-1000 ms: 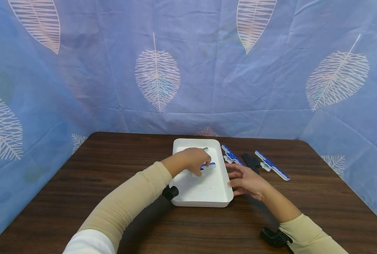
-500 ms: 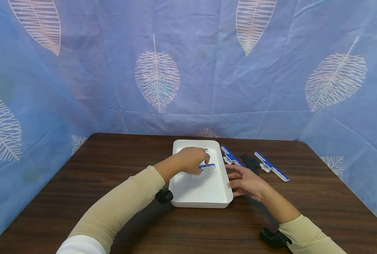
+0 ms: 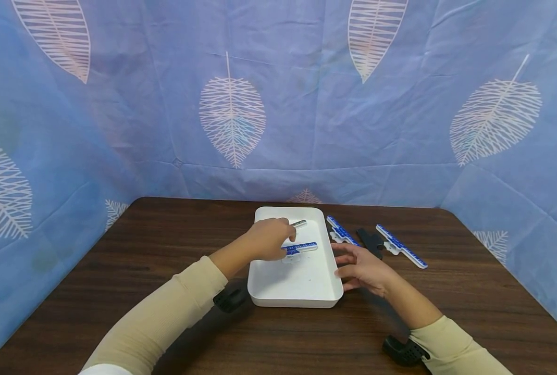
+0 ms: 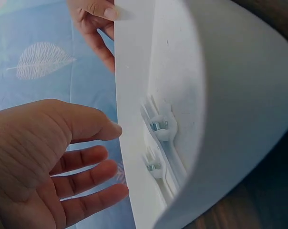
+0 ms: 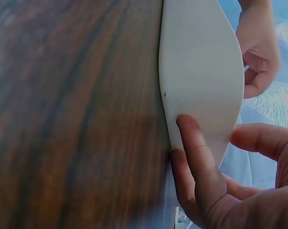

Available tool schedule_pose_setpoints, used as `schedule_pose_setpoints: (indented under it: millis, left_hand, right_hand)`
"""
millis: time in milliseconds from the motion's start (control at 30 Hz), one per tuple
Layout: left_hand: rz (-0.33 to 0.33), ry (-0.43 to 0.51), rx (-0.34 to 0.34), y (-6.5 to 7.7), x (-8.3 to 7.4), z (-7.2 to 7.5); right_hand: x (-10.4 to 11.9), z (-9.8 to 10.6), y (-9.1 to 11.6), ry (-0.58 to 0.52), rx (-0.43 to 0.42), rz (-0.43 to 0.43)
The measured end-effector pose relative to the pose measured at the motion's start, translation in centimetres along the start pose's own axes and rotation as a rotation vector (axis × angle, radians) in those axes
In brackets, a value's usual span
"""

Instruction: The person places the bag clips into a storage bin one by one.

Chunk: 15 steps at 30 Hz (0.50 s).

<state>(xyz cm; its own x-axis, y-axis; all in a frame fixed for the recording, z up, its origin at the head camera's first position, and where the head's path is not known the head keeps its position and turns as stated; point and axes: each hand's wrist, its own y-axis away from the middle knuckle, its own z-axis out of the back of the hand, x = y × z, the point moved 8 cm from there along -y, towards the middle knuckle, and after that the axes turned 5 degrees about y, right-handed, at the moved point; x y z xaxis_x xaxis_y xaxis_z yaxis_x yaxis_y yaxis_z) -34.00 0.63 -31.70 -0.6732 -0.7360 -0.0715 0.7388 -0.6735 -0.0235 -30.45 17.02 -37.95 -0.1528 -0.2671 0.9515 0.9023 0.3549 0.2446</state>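
Note:
My left hand point(image 3: 269, 239) hovers over the white tray point(image 3: 301, 289), its fingers loose and holding nothing. Just beyond its fingertips, a long blue-and-white clip point(image 3: 308, 246) lies in the tray, partly covered by the hand in the head view. Farther back is a dark-and-white long clip point(image 3: 300, 223). The left wrist view shows metal springs on both clips, one nearer point(image 4: 159, 126) and one behind point(image 4: 153, 168), with the hand point(image 4: 53, 162) apart from them. My right hand point(image 3: 364, 268) rests extended fingers on the tray's right outer wall point(image 5: 201, 62), its thumb touching the rim.
Right of the tray, a blue-and-white clip point(image 3: 341, 229) lies close to its wall. A black clip point(image 3: 366, 239) and another blue-and-white clip point(image 3: 402, 246) lie farther right on the dark wooden table point(image 3: 165, 250). A blue leaf-patterned cloth point(image 3: 283, 130) hangs behind.
My left hand has drawn back to the left from the blue-and-white clip, uncovering more of both clips in the tray. The right hand stays against the tray's side.

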Motion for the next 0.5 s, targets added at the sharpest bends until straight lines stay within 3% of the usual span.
schedule_pose_setpoints:
  millis: [500]
  left_hand:
    - [-0.002, 0.088, -0.159, 3.5, 1.1, 1.1]
  right_hand:
    - [-0.1, -0.1, 0.1, 0.002, -0.008, 0.004]
